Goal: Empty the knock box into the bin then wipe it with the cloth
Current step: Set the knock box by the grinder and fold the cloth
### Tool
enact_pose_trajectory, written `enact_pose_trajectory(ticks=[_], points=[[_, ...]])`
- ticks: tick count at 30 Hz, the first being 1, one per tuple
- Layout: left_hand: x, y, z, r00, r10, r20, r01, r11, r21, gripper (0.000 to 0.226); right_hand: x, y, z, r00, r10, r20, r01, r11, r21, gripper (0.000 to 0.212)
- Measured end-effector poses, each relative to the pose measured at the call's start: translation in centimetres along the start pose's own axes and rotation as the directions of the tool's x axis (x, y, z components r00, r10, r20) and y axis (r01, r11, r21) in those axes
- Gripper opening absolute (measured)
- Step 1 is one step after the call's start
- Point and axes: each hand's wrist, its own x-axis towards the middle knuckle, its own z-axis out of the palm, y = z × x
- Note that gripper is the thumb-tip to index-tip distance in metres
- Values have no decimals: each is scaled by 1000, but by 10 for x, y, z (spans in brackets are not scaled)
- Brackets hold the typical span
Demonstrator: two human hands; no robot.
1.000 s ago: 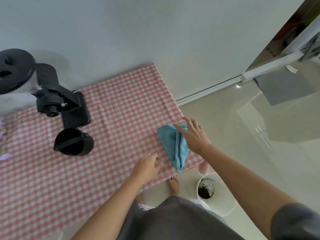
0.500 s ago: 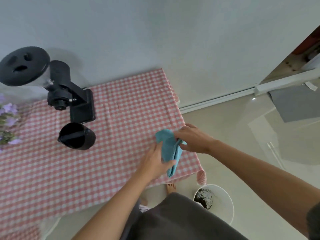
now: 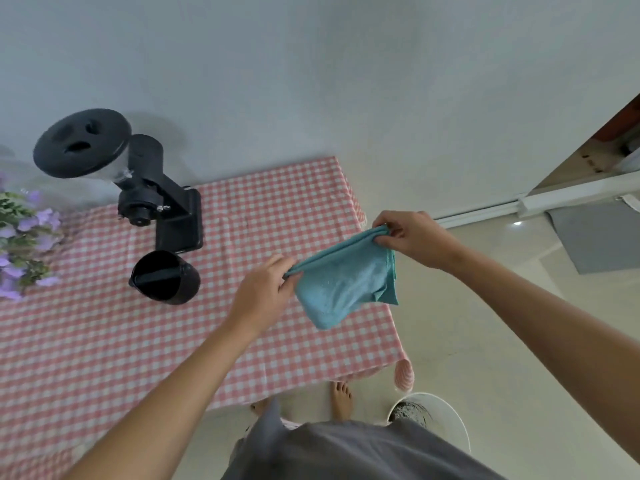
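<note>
The teal cloth point(image 3: 346, 285) was held stretched above the checked tablecloth point(image 3: 104, 341), one corner pinched by the closed fingers of the left hand point(image 3: 266, 292) and the other by those of the right hand point(image 3: 412, 237). The black knock box point(image 3: 165, 277) stood upright beside the coffee grinder point(image 3: 138, 188), well apart from the cloth. The white bin point(image 3: 446, 420) was seen on the floor beside the table, dark grounds inside.

Soft, even daylight fills the view. The grinder point(image 3: 138, 188) casts a faint shadow on the wall point(image 3: 311, 81). The glossy floor point(image 3: 519, 323) shows a small glare spot. Wide-angle bending warps the edges; the flowers point(image 3: 24, 244) look blurred.
</note>
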Motion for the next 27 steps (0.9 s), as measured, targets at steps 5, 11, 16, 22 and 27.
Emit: enact_pose_trajectory(ticks=[5, 11, 16, 22, 27], points=[[32, -2, -13, 998, 23, -64, -17, 995, 100, 24, 11, 4, 5, 997, -4, -76, 2, 1000, -23, 8], [18, -14, 5, 986, 127, -104, -103, 973, 207, 27, -1, 15, 42, 980, -100, -171, 67, 980, -189, 11], [-40, -34, 75, 993, 48, 104, -76, 957, 280, 14, -45, 53, 125, 999, -33, -37, 20, 950, -312, 10], [-87, -47, 130, 932, -154, 329, 0, 906, 422, 14, -86, 81, 190, 995, 74, 62, -41, 903, -428, 14], [-97, -47, 135, 935, -137, 326, -16, 905, 426, 29, -93, 82, 197, 990, 102, 94, -49, 890, -453, 17]])
